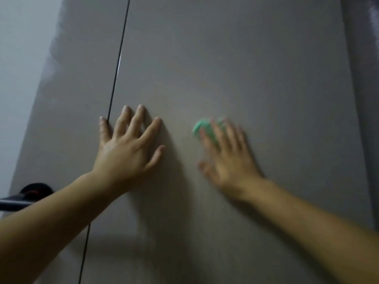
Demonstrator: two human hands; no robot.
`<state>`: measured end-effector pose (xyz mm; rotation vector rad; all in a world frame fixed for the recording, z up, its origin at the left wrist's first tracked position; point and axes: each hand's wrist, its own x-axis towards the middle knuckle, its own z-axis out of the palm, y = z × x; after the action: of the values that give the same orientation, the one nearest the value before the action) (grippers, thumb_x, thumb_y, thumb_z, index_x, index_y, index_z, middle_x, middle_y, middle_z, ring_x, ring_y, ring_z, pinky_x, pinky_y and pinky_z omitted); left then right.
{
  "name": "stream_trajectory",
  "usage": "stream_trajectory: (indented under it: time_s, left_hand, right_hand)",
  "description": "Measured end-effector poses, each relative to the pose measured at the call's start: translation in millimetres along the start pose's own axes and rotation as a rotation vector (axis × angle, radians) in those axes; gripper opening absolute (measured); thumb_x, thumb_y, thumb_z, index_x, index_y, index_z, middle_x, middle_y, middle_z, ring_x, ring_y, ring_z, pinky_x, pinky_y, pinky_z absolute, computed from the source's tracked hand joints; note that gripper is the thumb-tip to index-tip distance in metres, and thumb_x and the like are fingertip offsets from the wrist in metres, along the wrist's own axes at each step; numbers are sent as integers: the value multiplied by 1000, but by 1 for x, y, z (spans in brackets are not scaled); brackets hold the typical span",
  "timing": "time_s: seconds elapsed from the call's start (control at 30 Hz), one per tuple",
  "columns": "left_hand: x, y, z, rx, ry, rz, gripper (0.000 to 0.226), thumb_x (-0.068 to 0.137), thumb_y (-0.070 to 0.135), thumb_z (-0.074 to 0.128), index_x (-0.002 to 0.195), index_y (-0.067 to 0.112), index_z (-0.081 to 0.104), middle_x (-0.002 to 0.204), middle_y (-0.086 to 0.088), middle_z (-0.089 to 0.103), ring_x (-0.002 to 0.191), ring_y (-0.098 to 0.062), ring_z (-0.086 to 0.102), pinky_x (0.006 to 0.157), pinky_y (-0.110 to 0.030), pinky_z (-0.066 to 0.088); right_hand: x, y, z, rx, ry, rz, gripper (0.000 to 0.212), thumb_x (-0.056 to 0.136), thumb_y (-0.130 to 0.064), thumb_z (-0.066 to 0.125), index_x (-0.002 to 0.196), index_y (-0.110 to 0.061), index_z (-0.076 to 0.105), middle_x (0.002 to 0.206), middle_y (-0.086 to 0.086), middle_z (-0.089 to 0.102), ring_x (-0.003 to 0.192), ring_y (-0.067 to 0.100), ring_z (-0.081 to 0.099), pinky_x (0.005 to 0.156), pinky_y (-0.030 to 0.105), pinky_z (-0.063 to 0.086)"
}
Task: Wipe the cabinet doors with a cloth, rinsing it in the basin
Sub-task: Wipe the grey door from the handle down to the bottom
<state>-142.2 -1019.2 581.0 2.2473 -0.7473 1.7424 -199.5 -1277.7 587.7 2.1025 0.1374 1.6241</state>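
A tall grey-brown cabinet door (235, 68) fills the view. A dark vertical seam (117, 74) divides it from a second door (82, 89) on the left. My left hand (127, 144) lies flat on the door beside the seam, fingers spread and straight. My right hand (225, 154) is blurred and presses a small green cloth (202, 127) against the door with straight fingers. Only the cloth's top left part shows above my fingers. The basin is out of view.
A pale wall (18, 68) stands left of the cabinet. A dark handle-like object with a red mark (30, 193) pokes in at the lower left, partly behind my left forearm. A darker panel edge (361, 78) runs down the right side.
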Motion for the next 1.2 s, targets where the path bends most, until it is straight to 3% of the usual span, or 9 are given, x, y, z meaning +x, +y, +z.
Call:
stream_trajectory:
  time_s: [0.13,0.23,0.33,0.57,0.77,0.9,1.0,1.1,1.2]
  left_hand:
    - [-4,-15,-12,-67,-34,26,82,89,66,20,161,26,22,170,-8,14,157,-29,9,124,-62,12]
    - [-10,-48,-24,-93,-6,71,80,90,61,28,159,19,30,168,-12,20,156,-31,16,122,-53,25]
    - [-14,-86,-32,24,-33,19,77,93,61,24,158,19,30,168,-15,17,157,-34,8,125,-56,14]
    - [-23,-133,-41,80,-175,-52,85,85,72,2,162,36,-2,171,-1,-12,157,-29,-14,123,-64,2]
    - [-29,-145,-40,69,-144,7,81,91,66,13,163,31,5,171,-4,-6,157,-27,-10,128,-48,-3]
    - [-48,-160,-43,-27,-107,28,80,92,64,18,160,24,26,171,-6,9,158,-24,2,126,-38,3]
    - [-58,-162,-51,-148,-167,-28,81,92,70,13,161,28,24,171,3,0,157,-14,-6,126,-35,6]
    - [-56,-156,-60,-228,-219,-109,72,101,64,25,162,25,18,171,8,-6,155,-8,-10,125,-31,3]
    - [-57,-149,-59,-187,-228,-129,75,102,59,27,163,21,5,170,5,-12,154,-8,-15,121,-27,-5]
  right_hand:
    - [-14,-16,1,-36,-46,-264,71,98,-57,29,160,-26,16,167,10,24,154,38,18,124,55,9]
    - [59,-5,-8,-3,5,21,75,94,-60,18,161,-26,19,168,9,20,154,37,16,124,52,3]
    - [99,-34,-12,60,21,184,82,90,-64,12,162,-26,15,170,7,10,155,37,5,124,54,-3]
    - [38,-96,1,-5,-52,-399,69,98,-58,29,159,-26,23,166,10,25,153,37,18,123,57,12]
    - [147,-107,-18,47,-60,63,82,86,-67,-2,161,-33,-6,171,1,-7,156,29,-9,124,52,-11]
    - [98,-158,-6,32,-54,-369,70,98,-60,16,161,-29,9,170,5,9,156,32,3,125,54,0]
    - [99,-154,-10,6,-111,-519,65,100,-55,24,160,-30,16,169,4,17,155,32,12,124,50,2]
    - [158,-157,-22,14,-137,-382,68,96,-59,8,160,-38,-2,170,-3,-6,157,25,-8,124,45,-14]
    - [213,-183,-30,22,-103,-280,66,99,-57,8,160,-36,-6,170,-4,-11,156,24,-16,123,50,-14]
